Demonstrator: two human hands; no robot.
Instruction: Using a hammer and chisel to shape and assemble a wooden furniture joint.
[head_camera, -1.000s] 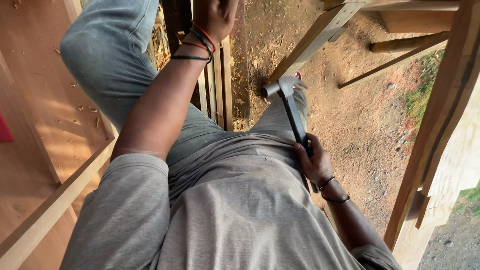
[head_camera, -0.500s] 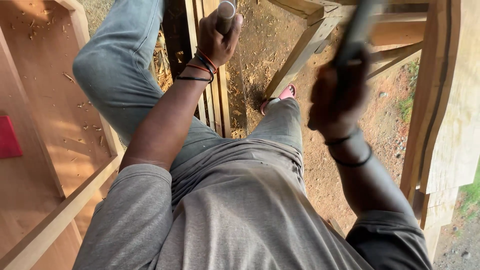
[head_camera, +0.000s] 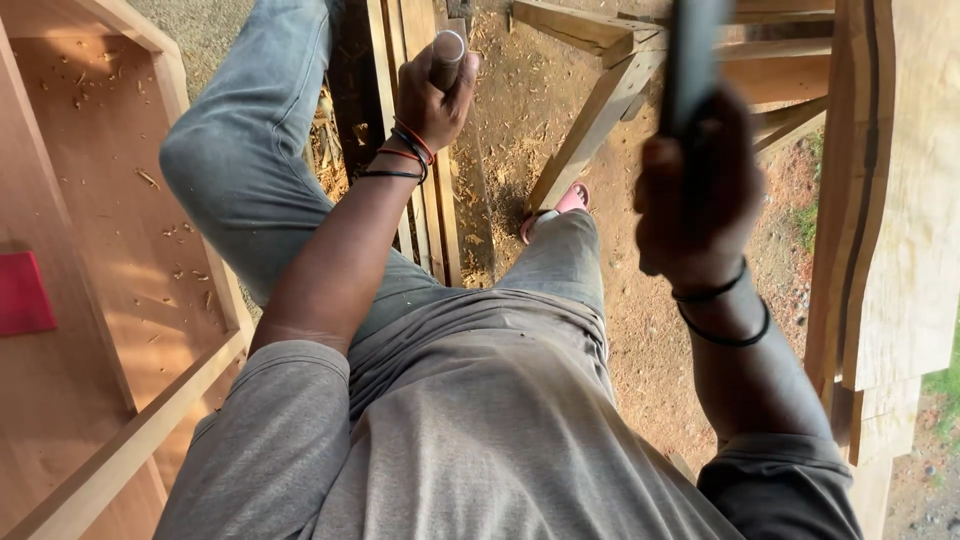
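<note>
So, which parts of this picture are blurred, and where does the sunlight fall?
In the head view, the right hand and its dark tool are motion-blurred; the left hand on the chisel is sharp; sunlight falls on the wooden panel and dirt ground.

Open-air carpentry yard: timber frames (head_camera: 600, 110), wood shavings (head_camera: 150, 180), dirt ground (head_camera: 640, 330)

Grey trousers (head_camera: 250, 150), pink sandal (head_camera: 572, 197)

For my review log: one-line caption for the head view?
Left hand grips a chisel handle over wooden strips; right hand raises a hammer.
</note>
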